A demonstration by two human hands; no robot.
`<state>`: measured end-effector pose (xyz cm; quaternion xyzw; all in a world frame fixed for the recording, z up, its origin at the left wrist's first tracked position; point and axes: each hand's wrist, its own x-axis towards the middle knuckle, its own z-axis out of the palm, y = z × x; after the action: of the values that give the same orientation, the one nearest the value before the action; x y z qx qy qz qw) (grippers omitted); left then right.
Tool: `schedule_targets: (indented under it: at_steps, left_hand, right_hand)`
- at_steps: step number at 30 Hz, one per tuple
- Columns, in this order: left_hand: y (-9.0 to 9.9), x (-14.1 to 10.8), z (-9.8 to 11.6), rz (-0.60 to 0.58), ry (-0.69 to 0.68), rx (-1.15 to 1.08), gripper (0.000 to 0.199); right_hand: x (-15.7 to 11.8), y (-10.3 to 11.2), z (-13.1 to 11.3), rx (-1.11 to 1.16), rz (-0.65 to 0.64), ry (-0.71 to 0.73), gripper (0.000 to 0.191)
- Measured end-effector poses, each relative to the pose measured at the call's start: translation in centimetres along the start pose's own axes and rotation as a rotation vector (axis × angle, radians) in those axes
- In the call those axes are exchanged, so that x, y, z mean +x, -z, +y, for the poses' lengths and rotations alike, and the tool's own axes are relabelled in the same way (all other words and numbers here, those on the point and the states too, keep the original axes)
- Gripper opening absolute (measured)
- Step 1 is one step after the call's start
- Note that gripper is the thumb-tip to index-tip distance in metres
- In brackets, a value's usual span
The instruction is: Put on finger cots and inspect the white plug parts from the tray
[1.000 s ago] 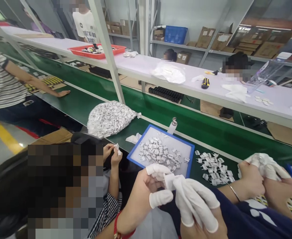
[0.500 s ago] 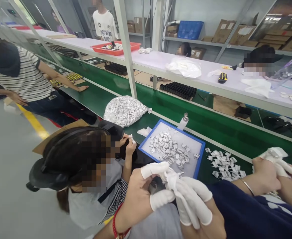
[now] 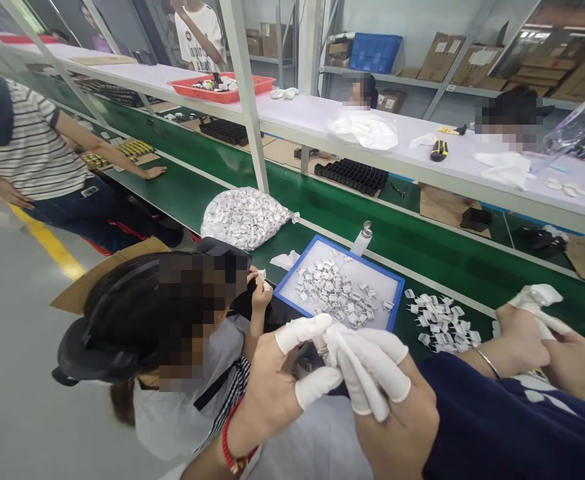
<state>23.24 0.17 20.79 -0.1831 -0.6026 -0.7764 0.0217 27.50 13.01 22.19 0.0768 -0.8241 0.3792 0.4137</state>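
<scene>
My left hand [image 3: 277, 380], with white finger cots on thumb and forefinger and a red bracelet at the wrist, pinches a small white plug piece [image 3: 321, 343]. Most of that piece is hidden by fingers and cloth. Finger cots also cover fingers of my right hand [image 3: 392, 393], which is closed round a folded white cloth [image 3: 355, 373] and presses it against the piece. Just beyond both hands lies a blue-rimmed tray [image 3: 400, 293] holding many white plug pieces [image 3: 335, 287] with metal pins. More loose plug pieces [image 3: 442, 323] are heaped on the green bench to its right.
A clear bag of plug pieces [image 3: 245, 217] and a white pump bottle [image 3: 361, 240] stand on the green bench [image 3: 182, 193]. Co-workers sit close on both sides, their hands [image 3: 260, 287] busy with small items. Above runs a white shelf with a red tray [image 3: 252, 85].
My right fingers and the cloth have shifted over the plug piece, covering the pin that showed before. A person across the shelf has raised an arm.
</scene>
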Motion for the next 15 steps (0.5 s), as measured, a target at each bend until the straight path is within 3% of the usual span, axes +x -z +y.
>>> schedule_targets:
  at_steps: [7, 12, 15]
  left_hand:
    - [-1.0, 0.0, 0.1, 0.023, 0.042, -0.027, 0.047]
    - [-2.0, 0.5, 0.3, 0.097, 0.242, -0.368, 0.045]
    - [-2.6, 0.5, 0.6, 0.103, 0.227, -0.398, 0.044]
  right_hand:
    - [0.0, 0.0, 0.3, -0.050, 0.046, 0.007, 0.009]
    - [-0.6, -0.6, 0.4, -0.021, 0.089, 0.051, 0.008]
    - [-0.8, -0.8, 0.3, -0.039, 0.141, 0.070, 0.009]
